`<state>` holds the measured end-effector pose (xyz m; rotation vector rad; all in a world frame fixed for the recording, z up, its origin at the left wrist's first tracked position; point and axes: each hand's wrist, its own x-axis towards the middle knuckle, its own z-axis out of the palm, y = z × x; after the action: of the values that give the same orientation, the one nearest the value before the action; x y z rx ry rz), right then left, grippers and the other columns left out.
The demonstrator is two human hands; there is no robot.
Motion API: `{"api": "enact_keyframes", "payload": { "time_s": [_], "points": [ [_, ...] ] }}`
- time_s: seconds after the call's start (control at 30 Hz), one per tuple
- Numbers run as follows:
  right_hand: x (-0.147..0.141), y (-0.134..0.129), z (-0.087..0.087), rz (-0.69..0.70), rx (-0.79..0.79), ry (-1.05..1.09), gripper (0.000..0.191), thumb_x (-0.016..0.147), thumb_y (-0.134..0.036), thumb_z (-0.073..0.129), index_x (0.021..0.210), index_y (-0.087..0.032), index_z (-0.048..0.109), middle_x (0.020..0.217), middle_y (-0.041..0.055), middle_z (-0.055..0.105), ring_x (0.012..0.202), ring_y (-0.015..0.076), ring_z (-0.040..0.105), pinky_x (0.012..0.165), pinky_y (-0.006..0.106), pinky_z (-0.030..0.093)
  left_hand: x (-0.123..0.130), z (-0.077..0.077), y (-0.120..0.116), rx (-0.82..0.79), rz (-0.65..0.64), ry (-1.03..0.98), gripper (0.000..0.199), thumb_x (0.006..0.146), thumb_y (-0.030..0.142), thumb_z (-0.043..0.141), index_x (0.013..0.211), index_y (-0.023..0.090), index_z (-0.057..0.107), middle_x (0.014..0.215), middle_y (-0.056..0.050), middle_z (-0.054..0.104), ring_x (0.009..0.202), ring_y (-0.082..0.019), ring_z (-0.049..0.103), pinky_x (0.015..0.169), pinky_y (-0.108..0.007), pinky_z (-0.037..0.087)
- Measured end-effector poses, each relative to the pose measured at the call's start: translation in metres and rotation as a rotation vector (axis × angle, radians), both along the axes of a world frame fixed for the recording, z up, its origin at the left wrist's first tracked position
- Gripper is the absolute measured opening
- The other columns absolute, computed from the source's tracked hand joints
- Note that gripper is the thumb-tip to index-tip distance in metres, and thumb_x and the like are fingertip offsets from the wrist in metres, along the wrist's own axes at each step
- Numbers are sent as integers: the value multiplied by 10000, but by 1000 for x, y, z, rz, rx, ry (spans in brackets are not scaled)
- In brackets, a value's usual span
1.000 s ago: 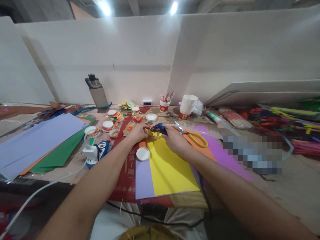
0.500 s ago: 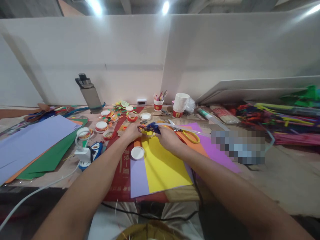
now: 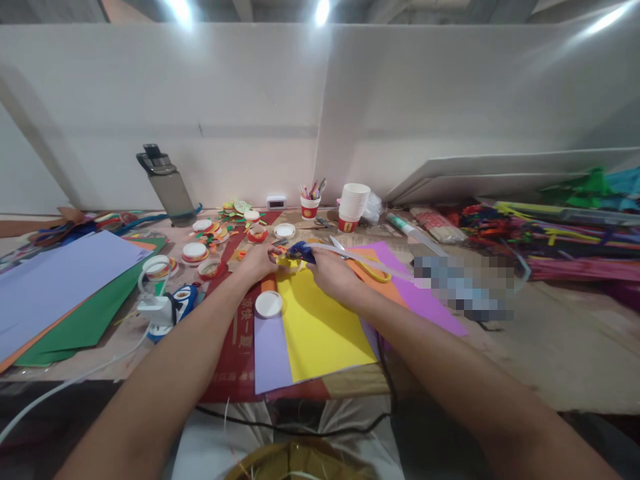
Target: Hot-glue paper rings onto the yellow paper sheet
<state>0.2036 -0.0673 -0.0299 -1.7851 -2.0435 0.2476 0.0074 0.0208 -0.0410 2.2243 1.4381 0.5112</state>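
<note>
My right hand [image 3: 333, 272] is closed around a dark blue tool [image 3: 301, 252], which looks like a glue gun; a long translucent stick [image 3: 363, 257] trails from it to the right. Close on its left, the fingers of my left hand [image 3: 259, 262] pinch a small orange piece [image 3: 278, 252], partly hidden. Both hands are over the far edge of a yellow sheet [image 3: 325, 327]. A round white lid [image 3: 269, 305] lies on the paper below my left hand. Scissors with yellow handles [image 3: 376, 272] lie beyond my right wrist.
Purple and green sheets [image 3: 65, 287], a white plug [image 3: 156, 311] and a grey bottle [image 3: 171, 190] are at the left. Behind my hands stand a pen cup [image 3: 309, 208] and stacked paper cups [image 3: 353, 205]. Colourful craft sticks [image 3: 575, 240] lie at the right.
The camera view has turned slightly right, so the table items appear farther left. The yellow bit between my hands is less visible. Both hands keep nearly the same place over the sheet.
</note>
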Motion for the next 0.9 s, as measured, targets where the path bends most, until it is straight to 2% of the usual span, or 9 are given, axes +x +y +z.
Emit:
{"api": "enact_keyframes", "payload": {
  "time_s": [0.13,0.27,0.57,0.9],
  "points": [
    [4,-3,1,-17,4,3,283,947,-259,484,1195,-162,581,1115,129,687,964,246,652,801,315,458,0,4,-2,-7,10,19,504,600,382,799,1049,168,722,785,-17,716,689,-165,633,579,-234,429],
    [7,-2,4,-8,24,25,270,921,-246,522,1170,-166,586,1175,126,670,1062,260,626,858,314,450,0,5,-3,-22,16,15,514,604,409,804,1046,164,714,790,-17,715,669,-153,623,571,-229,422],
    [5,-7,15,-31,-75,67,290,917,-232,516,1186,-141,579,1160,158,672,1056,275,634,853,340,456,1,6,-4,-9,15,20,513,615,382,793,1060,142,709,782,-23,706,668,-156,623,562,-238,396],
    [6,-3,8,-41,-66,63,297,917,-263,512,1189,-163,578,1119,133,692,1018,266,650,821,326,460,-1,3,1,23,13,31,488,620,376,772,1048,150,710,804,-21,708,697,-160,639,593,-233,419]
  ]
}}
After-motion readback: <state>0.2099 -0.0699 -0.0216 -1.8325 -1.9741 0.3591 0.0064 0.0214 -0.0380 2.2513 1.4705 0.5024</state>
